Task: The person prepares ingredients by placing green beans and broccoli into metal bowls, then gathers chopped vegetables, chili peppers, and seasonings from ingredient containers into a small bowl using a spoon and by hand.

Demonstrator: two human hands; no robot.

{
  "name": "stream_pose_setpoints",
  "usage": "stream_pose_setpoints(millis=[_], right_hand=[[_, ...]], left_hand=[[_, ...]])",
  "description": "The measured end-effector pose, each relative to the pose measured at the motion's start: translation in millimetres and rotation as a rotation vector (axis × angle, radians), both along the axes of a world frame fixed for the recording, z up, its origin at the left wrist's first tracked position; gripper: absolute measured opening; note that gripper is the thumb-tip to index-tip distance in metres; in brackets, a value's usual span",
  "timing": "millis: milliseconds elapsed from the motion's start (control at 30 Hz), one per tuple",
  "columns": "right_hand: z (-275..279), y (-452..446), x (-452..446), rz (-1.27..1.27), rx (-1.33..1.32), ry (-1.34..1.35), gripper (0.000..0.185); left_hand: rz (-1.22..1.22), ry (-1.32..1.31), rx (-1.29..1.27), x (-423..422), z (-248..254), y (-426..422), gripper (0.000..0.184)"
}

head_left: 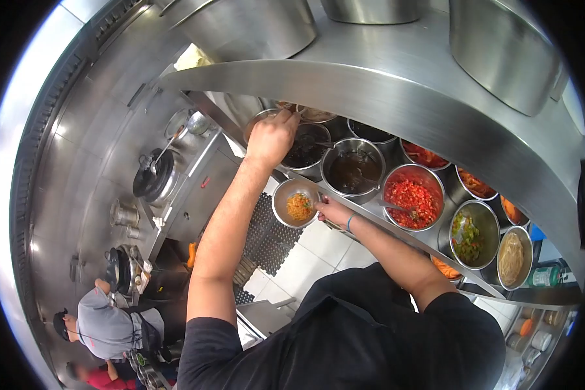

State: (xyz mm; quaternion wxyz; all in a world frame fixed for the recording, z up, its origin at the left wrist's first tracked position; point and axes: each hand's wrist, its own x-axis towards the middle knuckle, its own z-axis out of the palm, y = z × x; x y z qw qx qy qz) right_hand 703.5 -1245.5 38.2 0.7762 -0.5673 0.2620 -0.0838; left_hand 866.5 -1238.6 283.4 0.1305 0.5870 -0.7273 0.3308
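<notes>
My right hand (335, 212) is closed on the rim of a small metal bowl (281, 214), held in front of the counter edge. Orange-yellow chopped food (299, 206) lies in the bottom of this bowl. My left hand (274, 138) reaches over the row of metal containers at the back left, its fingers bunched together; what they pinch, if anything, is too small to make out. Beside that hand stands a container of dark contents (303, 148) with a spoon handle over its edge. A pot of brown liquid (353, 168) sits between my two hands.
To the right are containers of chopped red peppers (411, 197), green vegetables (467, 237) and pale noodles (511, 259). A steel shelf (383, 81) overhangs them, bearing large metal pots. A wok (155, 175) sits at left. Another person (114, 318) stands at lower left.
</notes>
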Motion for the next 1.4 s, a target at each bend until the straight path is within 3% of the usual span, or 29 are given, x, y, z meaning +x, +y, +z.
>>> stream_pose_setpoints(millis=[367,567,867,1033,1400], right_hand=[[-8,-5,11,0.008,0.02,0.016,0.026],[-2,-5,11,0.014,-0.01,0.033,0.025],[-12,-4,6,-0.025,0.007,0.013,0.024],[-24,-5,5,-0.04,0.062,-0.03,0.031],[-20,-9,12,-0.012,0.095,0.011,0.03]], left_hand=[[-0.058,0.026,-0.065,5,0,21,0.026],[-0.003,0.102,0.069,2,17,17,0.027],[0.089,-0.03,0.285,-8,25,-21,0.023],[0.008,-0.048,0.137,-4,10,-20,0.027],[-0.055,0.069,-0.067,2,6,15,0.028]])
